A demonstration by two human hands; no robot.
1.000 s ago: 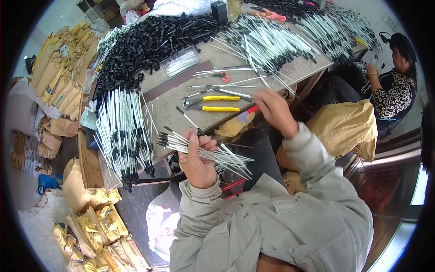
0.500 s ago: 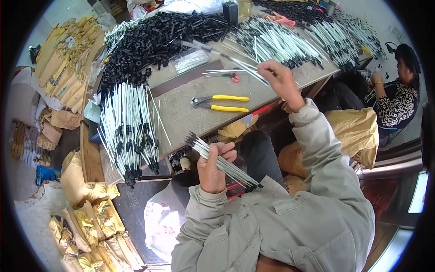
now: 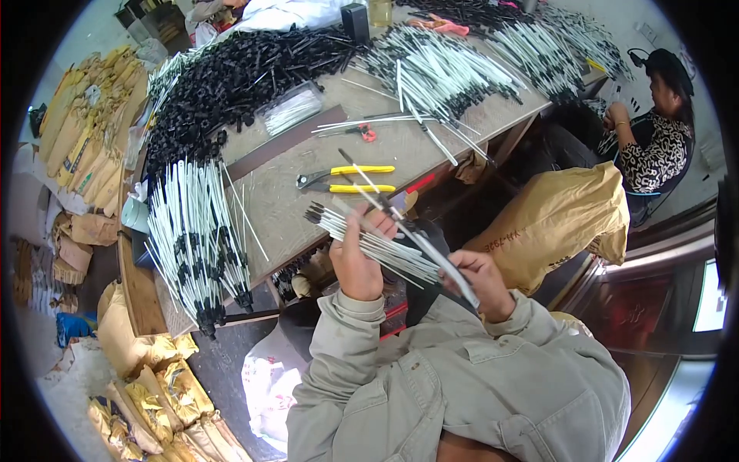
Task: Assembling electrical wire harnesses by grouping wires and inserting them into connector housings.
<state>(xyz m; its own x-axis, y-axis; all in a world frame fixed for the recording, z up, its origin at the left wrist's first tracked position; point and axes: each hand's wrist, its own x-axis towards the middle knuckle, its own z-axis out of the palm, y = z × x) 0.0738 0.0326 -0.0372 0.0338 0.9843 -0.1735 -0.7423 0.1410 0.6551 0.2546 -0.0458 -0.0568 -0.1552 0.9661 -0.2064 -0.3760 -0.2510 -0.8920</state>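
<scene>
— So what stays hidden in the head view?

— Mostly the ends of things. The bundle of white rods [image 3: 377,245] passes behind the left hand [image 3: 356,262], so the part inside the fist is covered. The far black tips fan out towards the desk [image 3: 277,200], and the near ends spread out between the two hands. The person's lap is covered by the grey jacket sleeves [image 3: 339,339].

— And the hands themselves?

— The left hand is raised in front of the chest, fingers wrapped tight around the bundle, thumb side facing up. The right hand [image 3: 481,281] sits lower and to the right, fingers closed on a single white rod [image 3: 408,231] that slants up and left across the bundle, its dark tip over the desk edge.

— Where does the bundle sit against the desk?

— Just off its near edge, held in the air, close to the yellow-handled pliers [image 3: 346,179] lying on the top.

— Anything else hard to read?

— The heaps of black-tipped rods [image 3: 196,231] hanging over the left end blur into each other. A second person [image 3: 654,138] sits at the far right, partly behind a yellow sack [image 3: 554,223]; what their hands hold is too small to tell.
</scene>
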